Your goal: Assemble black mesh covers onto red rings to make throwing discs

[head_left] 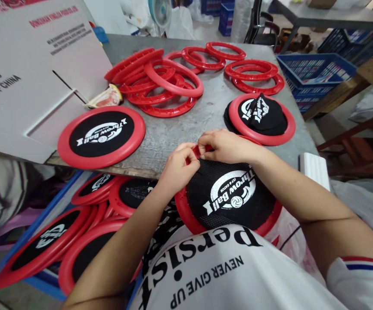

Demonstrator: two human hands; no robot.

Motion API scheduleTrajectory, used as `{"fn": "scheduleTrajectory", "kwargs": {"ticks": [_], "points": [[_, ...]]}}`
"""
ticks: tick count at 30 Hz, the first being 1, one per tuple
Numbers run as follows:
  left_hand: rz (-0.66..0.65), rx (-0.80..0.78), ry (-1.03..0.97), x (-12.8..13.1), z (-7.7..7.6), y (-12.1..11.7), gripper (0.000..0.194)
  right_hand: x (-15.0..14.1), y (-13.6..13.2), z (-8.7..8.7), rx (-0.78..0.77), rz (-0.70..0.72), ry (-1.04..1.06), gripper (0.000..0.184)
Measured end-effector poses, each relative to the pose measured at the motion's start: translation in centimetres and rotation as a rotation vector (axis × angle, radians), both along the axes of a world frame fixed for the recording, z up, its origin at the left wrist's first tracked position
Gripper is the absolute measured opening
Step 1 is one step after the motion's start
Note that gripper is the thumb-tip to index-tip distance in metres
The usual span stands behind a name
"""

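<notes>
A red ring with black "Throw Ball" mesh (230, 196) leans against my chest, its top edge at the table's front. My left hand (178, 165) pinches the ring's red rim at the top left, fingers closed. My right hand (227, 146) grips the same rim just to the right, fingers curled over the mesh edge. A finished red disc (101, 136) lies flat on the grey table (173, 129) to the left. Another red ring with loose bunched black mesh (262, 118) lies at the right.
Several bare red rings (163, 82) are piled at the table's back. A large cardboard sheet (28, 73) covers the left side. Finished discs (63, 241) are stacked in a blue bin below left. Blue crates (315, 75) stand at the right, a white block (314, 168) nearby.
</notes>
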State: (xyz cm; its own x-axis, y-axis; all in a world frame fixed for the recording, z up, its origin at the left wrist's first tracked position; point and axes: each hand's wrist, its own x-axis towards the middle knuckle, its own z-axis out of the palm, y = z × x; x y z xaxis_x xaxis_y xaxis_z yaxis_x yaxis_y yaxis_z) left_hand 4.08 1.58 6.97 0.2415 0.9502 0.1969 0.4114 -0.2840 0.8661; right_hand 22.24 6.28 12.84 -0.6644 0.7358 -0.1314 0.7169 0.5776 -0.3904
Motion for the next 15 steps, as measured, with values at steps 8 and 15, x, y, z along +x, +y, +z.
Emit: {"fn": "scheduleTrajectory", "kwargs": {"ticks": [8,15], "points": [[0.018,-0.028,-0.008,0.17,-0.18,0.16,0.017,0.01,-0.04,-0.31,0.010,-0.028,-0.017,0.006],[0.038,-0.063,0.038,0.52,-0.21,0.34,0.018,-0.04,-0.09,-0.52,0.019,-0.044,-0.034,0.008]]}}
